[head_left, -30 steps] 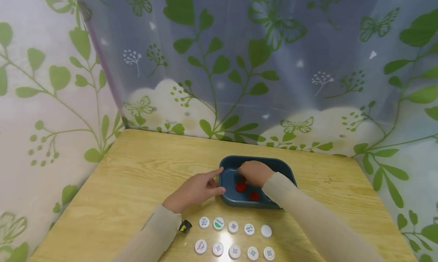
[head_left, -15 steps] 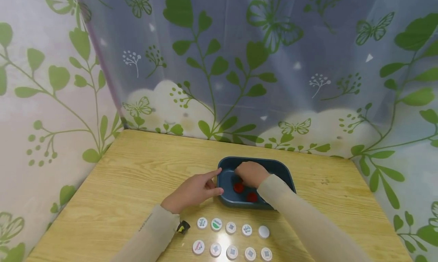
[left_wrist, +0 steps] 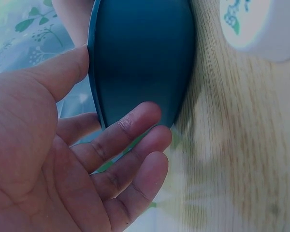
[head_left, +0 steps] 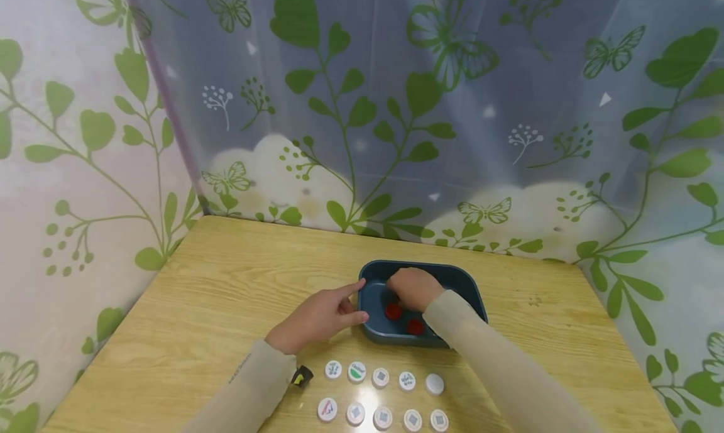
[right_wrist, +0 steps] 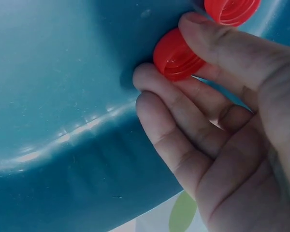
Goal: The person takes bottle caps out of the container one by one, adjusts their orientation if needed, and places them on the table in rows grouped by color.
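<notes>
A dark blue rectangular tray (head_left: pixel 398 339) stands on the wooden table. Inside it is my right hand (head_left: pixel 415 288); the right wrist view shows thumb and fingers pinching a red bottle cap (right_wrist: pixel 176 55) by its edge, hollow side showing, close over the tray floor. A second red bottle cap (right_wrist: pixel 232 10) lies beyond the thumb. In the head view, two red caps (head_left: pixel 415 327) show near the hand, while the pinching fingertips are hidden. My left hand (head_left: pixel 317 317), thumb and forefinger spread, touches the rim at the left end; its other fingers rest loosely near the outer wall (left_wrist: pixel 140 58).
Two rows of white bottle caps (head_left: pixel 383 418), several with printed tops, lie on the table (head_left: pixel 237 276) in front of the tray. Beside the left sleeve is a small black-and-yellow object (head_left: pixel 302 376). A leaf-patterned curtain (head_left: pixel 384 137) hangs behind the table.
The right hand has shifted slightly left within the tray, fingers still low. The left hand stays at the rim. The whole head view has moved a little.
</notes>
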`<state>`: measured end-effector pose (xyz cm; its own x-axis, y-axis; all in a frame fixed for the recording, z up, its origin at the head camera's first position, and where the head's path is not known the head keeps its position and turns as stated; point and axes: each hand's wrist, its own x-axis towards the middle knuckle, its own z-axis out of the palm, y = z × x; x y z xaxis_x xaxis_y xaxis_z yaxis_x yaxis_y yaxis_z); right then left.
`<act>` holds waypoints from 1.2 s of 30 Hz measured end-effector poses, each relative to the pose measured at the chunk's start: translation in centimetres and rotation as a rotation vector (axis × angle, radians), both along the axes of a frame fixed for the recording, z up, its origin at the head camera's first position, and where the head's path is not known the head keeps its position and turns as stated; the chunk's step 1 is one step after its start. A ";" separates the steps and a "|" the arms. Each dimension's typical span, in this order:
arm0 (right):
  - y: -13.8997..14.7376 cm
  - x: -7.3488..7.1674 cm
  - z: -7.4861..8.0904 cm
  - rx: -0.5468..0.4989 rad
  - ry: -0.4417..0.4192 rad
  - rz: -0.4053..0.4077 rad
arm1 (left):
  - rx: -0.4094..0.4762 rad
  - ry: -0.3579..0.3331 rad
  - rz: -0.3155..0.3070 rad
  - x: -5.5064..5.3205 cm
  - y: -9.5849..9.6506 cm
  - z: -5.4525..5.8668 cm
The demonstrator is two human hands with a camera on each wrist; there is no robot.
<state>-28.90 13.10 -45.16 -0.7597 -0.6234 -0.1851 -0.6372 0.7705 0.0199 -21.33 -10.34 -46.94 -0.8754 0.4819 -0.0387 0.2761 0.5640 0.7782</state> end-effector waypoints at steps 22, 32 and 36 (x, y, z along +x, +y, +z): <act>0.8 1.1 0.3 -0.026 0.019 0.007 | -0.020 0.015 0.000 0.2 0.6 0.0; 1.4 0.2 0.2 -0.025 0.021 0.097 | 0.011 0.000 0.012 0.1 0.2 -0.4; 1.7 -0.3 1.2 -0.019 0.010 0.114 | -0.009 0.012 0.030 -0.1 0.1 -0.5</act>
